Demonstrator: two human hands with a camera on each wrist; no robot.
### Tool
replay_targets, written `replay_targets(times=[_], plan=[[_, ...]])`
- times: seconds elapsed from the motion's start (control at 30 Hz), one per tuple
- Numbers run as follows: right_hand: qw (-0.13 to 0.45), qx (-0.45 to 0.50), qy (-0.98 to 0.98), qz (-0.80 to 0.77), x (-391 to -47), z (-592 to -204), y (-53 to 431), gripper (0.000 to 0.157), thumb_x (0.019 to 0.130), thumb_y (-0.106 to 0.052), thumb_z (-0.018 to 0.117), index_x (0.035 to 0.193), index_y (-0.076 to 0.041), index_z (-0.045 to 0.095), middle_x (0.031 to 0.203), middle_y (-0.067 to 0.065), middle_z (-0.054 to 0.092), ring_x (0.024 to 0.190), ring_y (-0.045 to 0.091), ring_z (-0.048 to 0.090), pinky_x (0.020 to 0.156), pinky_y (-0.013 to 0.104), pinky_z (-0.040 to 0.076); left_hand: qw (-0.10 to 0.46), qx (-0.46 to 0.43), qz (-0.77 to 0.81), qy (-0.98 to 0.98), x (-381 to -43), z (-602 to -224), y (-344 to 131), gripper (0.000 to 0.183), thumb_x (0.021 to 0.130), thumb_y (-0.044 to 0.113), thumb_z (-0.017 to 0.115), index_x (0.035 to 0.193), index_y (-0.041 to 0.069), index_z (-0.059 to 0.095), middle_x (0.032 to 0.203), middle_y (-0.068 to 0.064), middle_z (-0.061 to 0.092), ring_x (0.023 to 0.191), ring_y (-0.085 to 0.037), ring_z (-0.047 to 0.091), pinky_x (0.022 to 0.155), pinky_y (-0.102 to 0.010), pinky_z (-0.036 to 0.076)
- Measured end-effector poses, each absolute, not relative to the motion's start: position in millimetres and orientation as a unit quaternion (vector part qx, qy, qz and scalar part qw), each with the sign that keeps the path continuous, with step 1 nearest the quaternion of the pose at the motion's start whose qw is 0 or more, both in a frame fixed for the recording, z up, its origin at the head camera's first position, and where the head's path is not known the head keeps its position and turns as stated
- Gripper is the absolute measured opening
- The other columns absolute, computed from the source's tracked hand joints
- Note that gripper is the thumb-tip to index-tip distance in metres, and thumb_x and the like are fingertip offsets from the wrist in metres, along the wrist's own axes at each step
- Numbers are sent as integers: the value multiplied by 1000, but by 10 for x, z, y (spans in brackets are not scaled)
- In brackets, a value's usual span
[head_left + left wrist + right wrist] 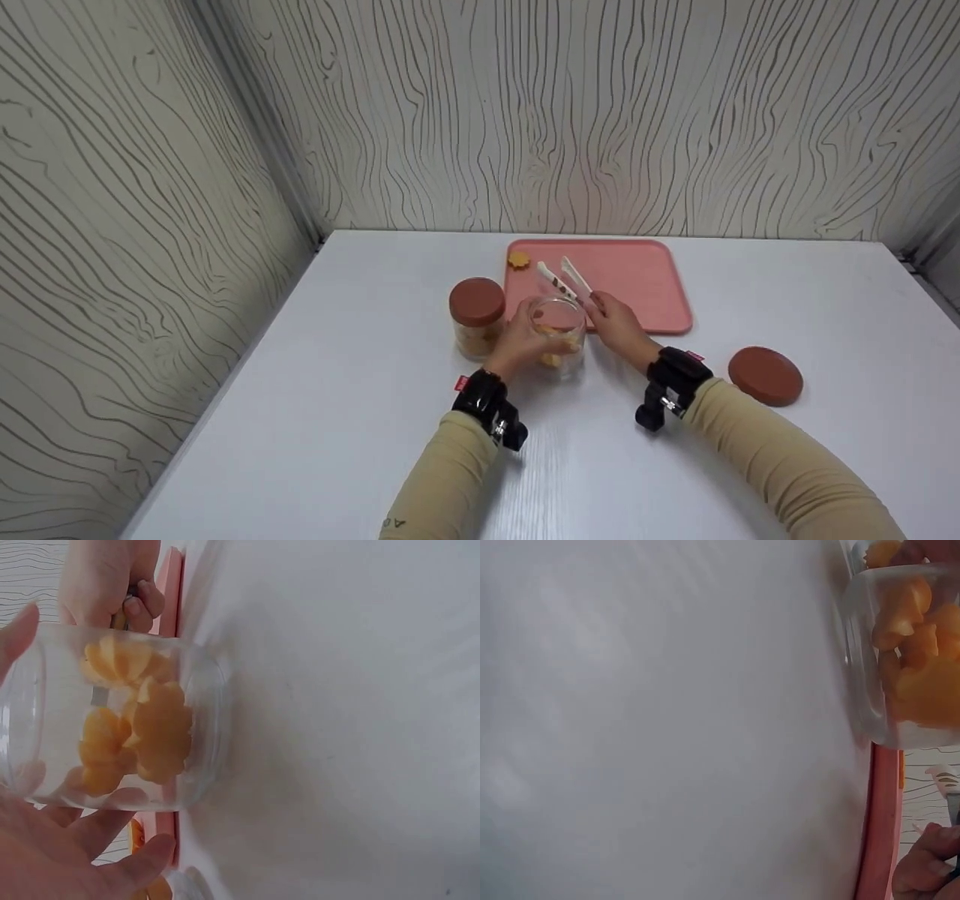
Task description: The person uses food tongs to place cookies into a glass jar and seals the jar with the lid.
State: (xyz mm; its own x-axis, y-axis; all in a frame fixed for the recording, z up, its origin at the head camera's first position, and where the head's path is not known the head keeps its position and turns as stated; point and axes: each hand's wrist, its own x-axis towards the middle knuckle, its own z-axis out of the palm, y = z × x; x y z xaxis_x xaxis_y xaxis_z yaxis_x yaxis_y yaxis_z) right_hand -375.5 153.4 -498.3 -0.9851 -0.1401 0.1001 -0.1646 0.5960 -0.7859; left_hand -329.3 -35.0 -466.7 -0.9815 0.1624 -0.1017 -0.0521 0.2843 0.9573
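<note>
My left hand (519,343) holds an open clear jar (564,358) around its side, and the jar stands on the table. Yellow-orange flower-shaped pieces (161,731) lie inside it. Just right of the jar, my right hand (621,330) grips a pair of tongs (576,276) with pale, spread tips pointing away over the pink tray (637,281). Nothing shows between the tips. A single flower-shaped piece (519,259) lies in the tray's far left corner. Fingers cover most of the tongs' handle.
Left of the open jar stands a second jar (478,319) with a brown lid on, and pieces inside. A loose brown lid (765,375) lies on the white table (300,420) near my right forearm. A patterned wall (480,112) rises behind the table.
</note>
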Motion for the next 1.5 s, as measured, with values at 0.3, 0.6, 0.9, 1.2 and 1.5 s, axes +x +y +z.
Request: replay_targets(times=[0.3,0.6,0.9,1.2,1.5], plan=[[17,106,-894,435,-3799,-5001,1501,41,103,-8,42,134,18,40,134,36,46,120,42,49,95,48,46,88,48,580,809,-3301,-4677,-317,95,67,26,88,144,14,35,142,-11,47,127,-26,45,108,-49,35],[15,127,-904,408,-3908,-5011,1423,36,101,-7,44,130,15,49,127,31,54,114,39,53,97,49,43,85,50,575,812,-3289,-4699,-370,95,67,28,88,145,14,35,142,-10,47,128,-27,44,107,-50,35],[48,154,-894,419,-4000,-5006,1360,29,95,1,49,119,16,55,114,29,61,108,39,55,98,53,42,83,60,572,814,-3305,-4688,-393,95,67,29,88,144,13,35,141,-11,47,128,-27,44,106,-51,36],[33,147,-916,371,-4049,-4965,1296,23,98,-1,45,113,9,59,104,22,62,100,35,57,91,51,45,82,70,577,810,-3303,-4672,-401,92,67,29,88,141,13,37,141,-14,47,129,-29,45,107,-50,35],[-85,60,-895,433,-4103,-4887,1272,60,107,-37,21,120,6,60,120,20,57,115,31,50,106,45,34,75,79,578,809,-3336,-4712,-423,88,66,27,89,138,12,40,137,-11,51,126,-23,47,106,-47,36]])
